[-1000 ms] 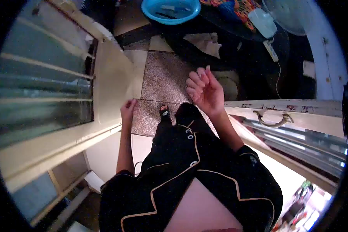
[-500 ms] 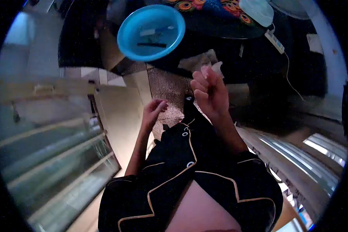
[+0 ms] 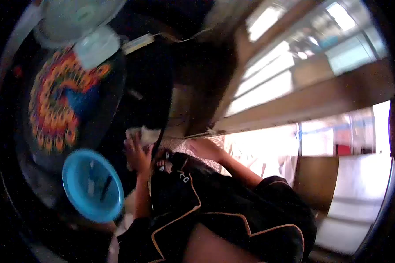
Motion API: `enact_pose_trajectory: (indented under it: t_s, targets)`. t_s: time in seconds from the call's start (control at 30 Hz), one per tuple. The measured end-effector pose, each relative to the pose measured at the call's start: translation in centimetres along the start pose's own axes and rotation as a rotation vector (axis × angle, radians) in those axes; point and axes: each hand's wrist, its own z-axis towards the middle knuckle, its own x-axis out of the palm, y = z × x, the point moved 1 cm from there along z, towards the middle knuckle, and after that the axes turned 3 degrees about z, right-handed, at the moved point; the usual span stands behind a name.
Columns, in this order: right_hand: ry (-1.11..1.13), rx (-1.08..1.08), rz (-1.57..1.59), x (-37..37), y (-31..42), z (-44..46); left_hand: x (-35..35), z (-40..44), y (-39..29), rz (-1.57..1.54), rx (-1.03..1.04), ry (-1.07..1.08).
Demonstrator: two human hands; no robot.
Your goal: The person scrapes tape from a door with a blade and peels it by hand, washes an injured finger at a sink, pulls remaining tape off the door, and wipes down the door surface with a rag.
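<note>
My left hand [image 3: 137, 154] reaches to the edge of the black table, its fingers apart and lying over a crumpled pale cloth [image 3: 150, 135]. Whether the fingers grip the cloth is hard to see. My right hand [image 3: 205, 149] hovers in front of my body, away from the table; motion blur hides its fingers and anything in them. Left of my left hand stands a blue basin [image 3: 93, 186], holding a dark flat strip [image 3: 105, 188] and a small whitish item [image 3: 91, 187].
A round dark mat with a bright peacock pattern [image 3: 61, 103] lies on the table [image 3: 147, 94]. Beyond it are a pale translucent lid or container [image 3: 96, 46] and a white power strip [image 3: 138, 44] with a cord. A wooden-framed window [image 3: 267, 79] rises at the right.
My view has swung right, so the basin and mat now appear at the left. My left hand has moved onto the pale cloth. The right hand has moved away from the table edge.
</note>
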Motion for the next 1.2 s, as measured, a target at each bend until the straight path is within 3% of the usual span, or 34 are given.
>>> enact_pose_trajectory:
  t_s: [0.1, 0.17, 0.23, 0.27, 0.37, 0.4, 0.5, 0.6, 0.67, 0.77, 0.83, 0.9, 0.97, 1.07, 1.17, 1.2]
  targets:
    - [-0.077, 0.100, -0.125, 6.2, -8.1, -7.4, -0.4, -0.8, 1.0, 0.241, 0.109, -0.026]
    - [0.017, 0.624, 0.067, 8.2, -6.2, -12.2, -0.3, -0.9, 1.6, 0.259, 0.050, 0.030]
    - [0.094, 0.863, 0.106, 14.4, -8.5, -17.3, 1.2, -0.4, 2.5, 0.229, 0.110, -0.038]
    - [0.136, 0.828, 0.193, 15.4, -7.5, -19.4, 1.5, -1.2, 2.9, 0.229, 0.139, -0.104]
    - [0.245, 0.821, 0.555, 23.0, -7.0, -23.3, 1.0, -1.1, 3.3, 0.278, 0.141, 0.001]
    - [0.099, 0.738, 0.858, 27.1, -9.1, -25.6, 0.7, -1.1, 2.8, 0.291, 0.109, 0.052]
    - [0.035, 0.904, 0.588, 28.0, -8.3, -26.2, 1.9, -1.3, 3.4, 0.194, 0.149, -0.039]
    - [-0.223, 0.980, 0.580, 30.8, -9.5, -27.0, 2.2, -1.2, 3.8, 0.343, 0.162, 0.007]
    - [-0.292, 0.886, 0.648, 32.1, -10.6, -27.3, 1.6, -0.8, 3.0, 0.330, 0.193, -0.002]
    - [-0.274, 1.045, 1.106, 28.7, -9.2, -27.4, 2.2, -0.8, 2.7, 0.383, 0.196, -0.001]
    - [-0.356, 0.982, 1.041, 31.5, -12.5, -28.0, 1.8, -1.0, 2.9, 0.344, 0.246, -0.070]
    - [-0.630, 1.012, 1.103, 34.1, -14.9, -28.7, 2.5, -1.0, 3.8, 0.452, 0.301, -0.066]
    - [-0.824, 1.114, 1.373, 33.6, -14.5, -29.5, 1.2, -1.0, 1.3, 0.265, 0.082, 0.042]
    - [-0.910, 1.204, 1.337, 34.8, -14.7, -30.7, 1.6, -1.0, 1.1, 0.297, 0.134, 0.027]
    - [-1.088, 1.346, 1.389, 37.6, -15.8, -32.3, 2.2, -0.7, 3.0, 0.403, 0.108, 0.045]
    - [-1.239, 1.326, 1.423, 38.4, -15.9, -32.7, 2.4, -0.6, 3.5, 0.385, 0.160, -0.009]
